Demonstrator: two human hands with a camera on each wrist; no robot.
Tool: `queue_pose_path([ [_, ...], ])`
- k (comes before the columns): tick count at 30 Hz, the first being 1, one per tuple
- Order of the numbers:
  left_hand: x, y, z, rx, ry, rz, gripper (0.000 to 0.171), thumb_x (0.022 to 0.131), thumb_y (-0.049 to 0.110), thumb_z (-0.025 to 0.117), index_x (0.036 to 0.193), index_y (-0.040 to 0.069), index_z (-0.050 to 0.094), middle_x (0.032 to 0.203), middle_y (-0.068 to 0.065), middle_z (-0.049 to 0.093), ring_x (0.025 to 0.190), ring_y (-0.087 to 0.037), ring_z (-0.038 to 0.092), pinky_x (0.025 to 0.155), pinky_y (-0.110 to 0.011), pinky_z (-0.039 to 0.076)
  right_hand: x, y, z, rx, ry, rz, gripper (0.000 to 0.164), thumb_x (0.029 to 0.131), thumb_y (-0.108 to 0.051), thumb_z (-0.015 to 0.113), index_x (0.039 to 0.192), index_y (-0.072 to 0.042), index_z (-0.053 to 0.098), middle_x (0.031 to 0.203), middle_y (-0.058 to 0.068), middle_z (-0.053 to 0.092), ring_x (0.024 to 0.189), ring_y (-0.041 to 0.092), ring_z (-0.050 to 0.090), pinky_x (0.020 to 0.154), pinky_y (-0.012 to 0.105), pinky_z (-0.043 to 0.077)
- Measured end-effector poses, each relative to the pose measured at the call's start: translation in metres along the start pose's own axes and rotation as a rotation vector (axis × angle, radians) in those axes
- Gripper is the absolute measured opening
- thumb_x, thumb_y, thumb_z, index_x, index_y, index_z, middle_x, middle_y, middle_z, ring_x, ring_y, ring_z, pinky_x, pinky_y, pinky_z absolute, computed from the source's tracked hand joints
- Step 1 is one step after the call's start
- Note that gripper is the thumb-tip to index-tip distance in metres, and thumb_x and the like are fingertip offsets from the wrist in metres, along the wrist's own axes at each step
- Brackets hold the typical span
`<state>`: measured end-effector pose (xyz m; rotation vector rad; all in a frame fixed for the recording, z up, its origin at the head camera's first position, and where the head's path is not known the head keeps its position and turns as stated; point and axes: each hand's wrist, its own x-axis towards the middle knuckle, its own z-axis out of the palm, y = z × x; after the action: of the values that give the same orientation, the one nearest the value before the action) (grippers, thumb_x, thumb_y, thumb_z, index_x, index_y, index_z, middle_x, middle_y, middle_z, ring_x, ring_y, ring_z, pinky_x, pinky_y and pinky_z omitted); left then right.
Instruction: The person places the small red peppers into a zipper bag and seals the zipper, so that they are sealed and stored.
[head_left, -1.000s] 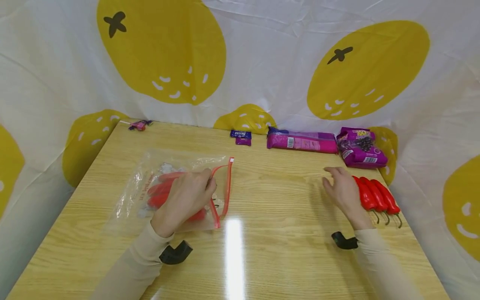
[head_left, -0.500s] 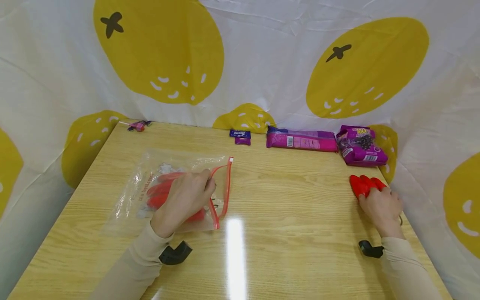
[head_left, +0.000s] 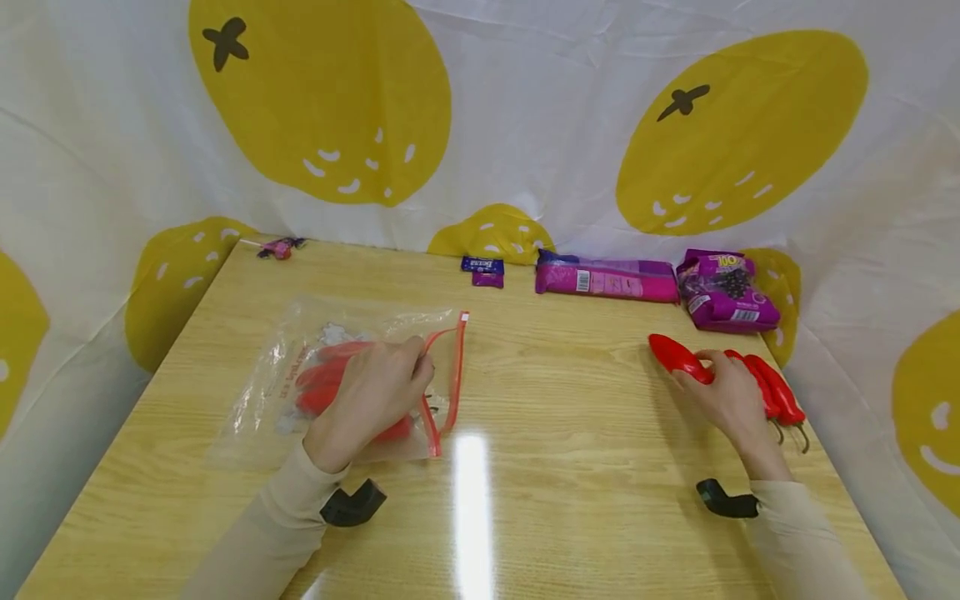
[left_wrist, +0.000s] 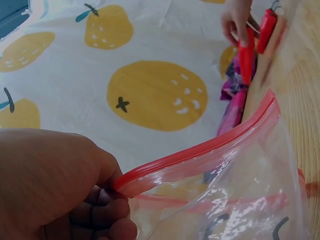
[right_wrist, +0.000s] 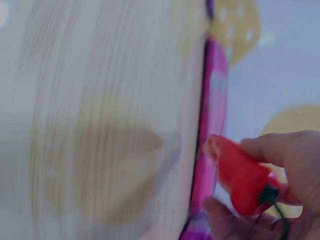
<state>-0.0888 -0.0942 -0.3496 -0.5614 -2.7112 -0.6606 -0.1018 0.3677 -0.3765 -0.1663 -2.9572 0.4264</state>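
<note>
My left hand [head_left: 375, 392] pinches the red-edged mouth of a clear zip bag [head_left: 258, 400] lying on the table. In the left wrist view the bag's red zip strip [left_wrist: 200, 155] stands raised from thumb and fingers, its mouth parted. Several red peppers [head_left: 318, 387] show through the plastic, partly behind the hand. My right hand [head_left: 727, 400] holds one red pepper [head_left: 675, 354] above the table, its tip pointing left and away. In the right wrist view that pepper [right_wrist: 240, 175] sits between thumb and fingers, green stem hanging down. Two more red peppers [head_left: 776, 392] lie beside the right hand.
Along the table's back edge lie a lollipop [head_left: 279, 247], small blue and purple packets [head_left: 483, 272], a long pink-purple pack [head_left: 607, 282] and a purple bag with grapes pictured [head_left: 727, 292]. A fruit-print cloth [head_left: 540, 125] hangs right behind the wooden table [head_left: 555, 467].
My right hand moved right to the row of three peppers, took hold of one, and has brought it up and leftward. The left hand keeps its grip on the bag.
</note>
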Motion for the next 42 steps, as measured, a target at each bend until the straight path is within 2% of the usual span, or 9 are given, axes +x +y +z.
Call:
queue_pose_path([
  [4,0.001,0.000,-0.001,0.014,0.007,0.006,0.024,0.084,0.013,0.054,0.063,0.012,0.045,0.047,0.004,0.031,0.042,-0.011,0.030,0.041,-0.026,0.023,-0.004,-0.064,0.013,0.328,-0.043,-0.129,0.053,0.081,-0.040,0.067,0.117,-0.003,0.054,0.100,0.017,0.057,0.071,0.023,0.059,0.055,0.032,0.048],
  [7,0.001,0.001,-0.001,0.009,0.007,0.011,0.023,0.084,0.013,0.055,0.063,0.012,0.045,0.047,0.005,0.031,0.042,-0.011,0.030,0.040,-0.025,0.023,-0.013,-0.115,0.026,0.558,-0.158,-0.167,0.049,0.079,-0.038,0.070,0.115,-0.009,0.054,0.106,0.013,0.057,0.072,0.019,0.064,0.054,0.031,0.052],
  [12,0.000,0.002,0.000,0.002,-0.026,-0.007,0.021,0.085,0.014,0.055,0.065,0.012,0.048,0.048,0.004,0.034,0.041,-0.011,0.032,0.040,-0.025,0.025,-0.028,-0.187,0.049,0.750,-0.312,-0.291,0.035,0.081,-0.023,0.070,0.112,-0.012,0.058,0.107,0.009,0.059,0.082,0.018,0.064,0.065,0.030,0.053],
  [16,-0.001,0.002,0.000,0.003,-0.058,-0.031,0.015,0.085,0.016,0.055,0.071,0.011,0.052,0.050,0.003,0.038,0.042,-0.012,0.035,0.039,-0.024,0.029,-0.031,-0.229,0.066,0.809,-0.350,-0.389,0.033,0.081,-0.009,0.066,0.113,-0.011,0.060,0.106,0.006,0.056,0.088,0.020,0.061,0.073,0.029,0.052],
  [20,-0.002,0.002,0.000,0.010,-0.074,-0.030,0.013,0.087,0.017,0.055,0.076,0.011,0.053,0.053,0.003,0.039,0.043,-0.012,0.035,0.039,-0.024,0.030,-0.027,-0.253,0.086,0.804,-0.302,-0.447,0.035,0.082,-0.012,0.067,0.116,-0.007,0.058,0.110,0.006,0.059,0.087,0.019,0.062,0.074,0.028,0.052],
  [27,-0.002,0.002,0.001,0.036,-0.037,0.041,0.017,0.089,0.020,0.056,0.075,0.013,0.050,0.052,0.004,0.034,0.043,-0.013,0.033,0.039,-0.026,0.025,-0.023,-0.281,0.108,0.759,-0.215,-0.465,0.031,0.083,-0.012,0.068,0.111,-0.005,0.059,0.106,0.010,0.063,0.082,0.018,0.066,0.069,0.021,0.051],
  [34,-0.003,0.002,0.001,0.025,0.010,0.062,0.021,0.090,0.020,0.056,0.072,0.013,0.047,0.054,0.004,0.035,0.045,-0.013,0.037,0.040,-0.028,0.028,-0.020,-0.307,0.119,0.640,-0.115,-0.518,0.012,0.078,-0.005,0.064,0.090,-0.003,0.064,0.081,0.007,0.065,0.074,0.015,0.061,0.065,0.023,0.047],
  [39,-0.003,0.003,0.000,0.033,0.016,0.061,0.021,0.090,0.021,0.056,0.074,0.013,0.046,0.053,0.003,0.036,0.046,-0.015,0.041,0.040,-0.031,0.031,-0.018,-0.320,0.124,0.720,-0.091,-0.545,0.022,0.082,-0.001,0.060,0.103,-0.002,0.065,0.096,0.011,0.067,0.093,0.021,0.062,0.081,0.024,0.047],
  [42,-0.003,0.003,0.000,0.034,0.017,0.056,0.021,0.090,0.022,0.056,0.074,0.013,0.046,0.053,0.003,0.035,0.046,-0.016,0.042,0.040,-0.032,0.031,-0.018,-0.322,0.125,0.753,-0.094,-0.546,0.023,0.082,0.000,0.059,0.104,0.000,0.064,0.099,0.012,0.066,0.095,0.022,0.062,0.084,0.024,0.046],
])
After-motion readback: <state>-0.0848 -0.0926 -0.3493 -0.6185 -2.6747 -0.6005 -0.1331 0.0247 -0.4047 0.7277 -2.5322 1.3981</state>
